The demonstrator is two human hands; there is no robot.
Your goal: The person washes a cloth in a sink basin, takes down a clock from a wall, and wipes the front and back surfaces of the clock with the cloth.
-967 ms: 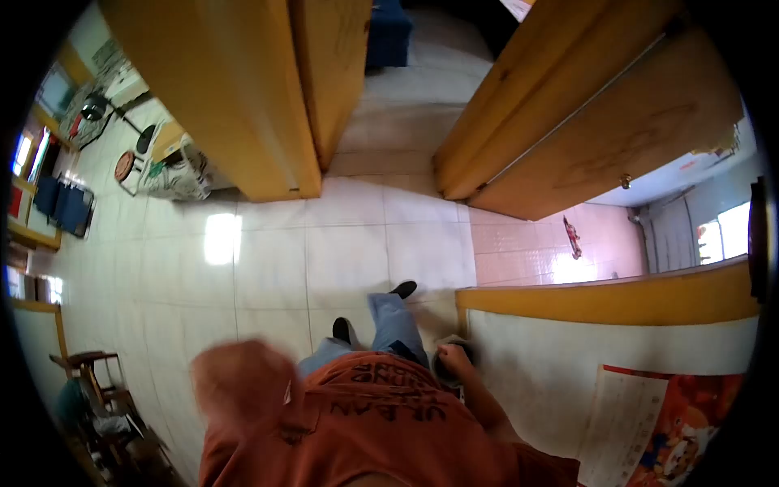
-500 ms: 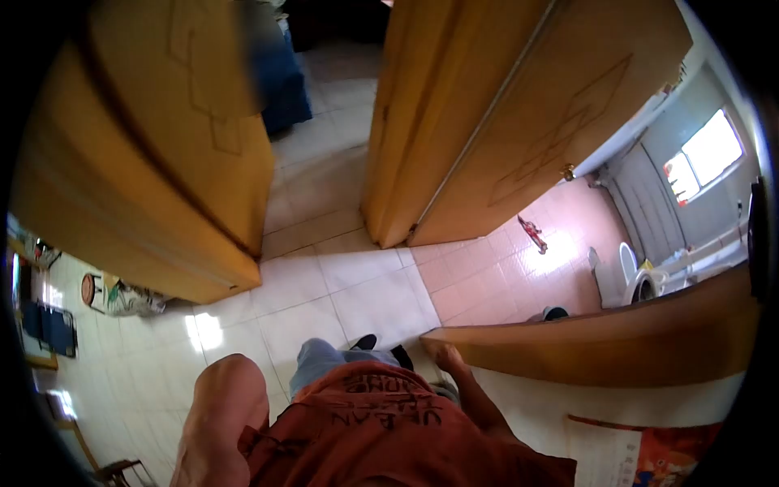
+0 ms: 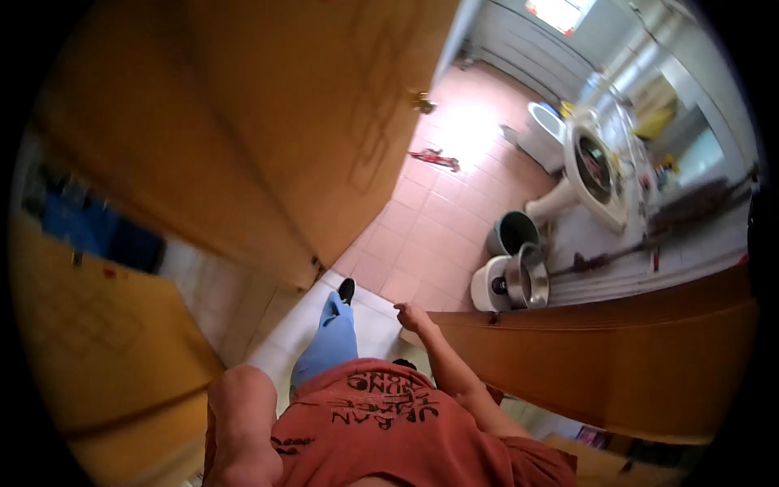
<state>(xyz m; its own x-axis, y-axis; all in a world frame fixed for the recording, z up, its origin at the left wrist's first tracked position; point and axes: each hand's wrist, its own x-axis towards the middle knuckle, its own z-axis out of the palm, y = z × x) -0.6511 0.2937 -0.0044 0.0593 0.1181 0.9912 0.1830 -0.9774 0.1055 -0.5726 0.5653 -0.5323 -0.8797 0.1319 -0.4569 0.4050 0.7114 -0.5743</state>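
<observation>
Head view: door frame [image 3: 568,349] just beside right hand [image 3: 415,318], long axis running toward three o'clock; right hand nearer, fingers half-curled, can't tell if touching; left hand not visible.

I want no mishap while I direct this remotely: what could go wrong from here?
The pink floor shines brightly and might be slippery. The red item lying on it could catch a shoe. The right hand is close to the wooden frame, so it might get knocked.
</observation>
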